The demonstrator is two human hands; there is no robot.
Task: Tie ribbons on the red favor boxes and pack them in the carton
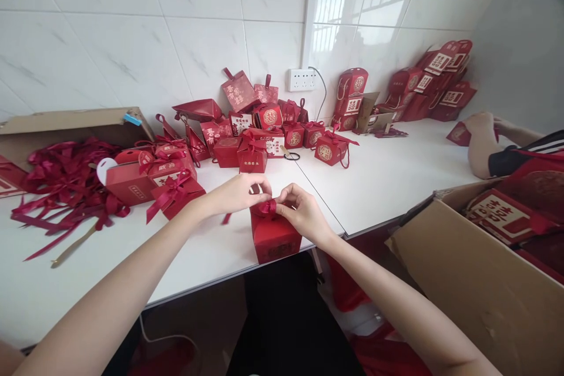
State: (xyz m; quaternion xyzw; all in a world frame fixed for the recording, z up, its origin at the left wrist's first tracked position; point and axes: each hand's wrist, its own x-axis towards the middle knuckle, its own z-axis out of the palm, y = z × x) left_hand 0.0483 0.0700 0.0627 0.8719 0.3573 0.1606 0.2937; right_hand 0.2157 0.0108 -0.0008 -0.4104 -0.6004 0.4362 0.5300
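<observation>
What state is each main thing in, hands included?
Red cardboard gift box: upright, on white table
Dark red satin bow: looped atop gift box, tightness unclear
Left bare hand: fingers bent at bow, grip unclear
Right bare hand: thumb and forefinger at bow, grip unclear
Dark red satin ribbons: loose, tangled heap
Large brown cardboard carton at right: open, holding printed red boxes

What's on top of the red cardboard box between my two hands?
The red cardboard box has a dark-red ribbon bow on top; your left hand and right hand are at it. They hide part of the bow, and the box top directly beneath is covered.
</observation>
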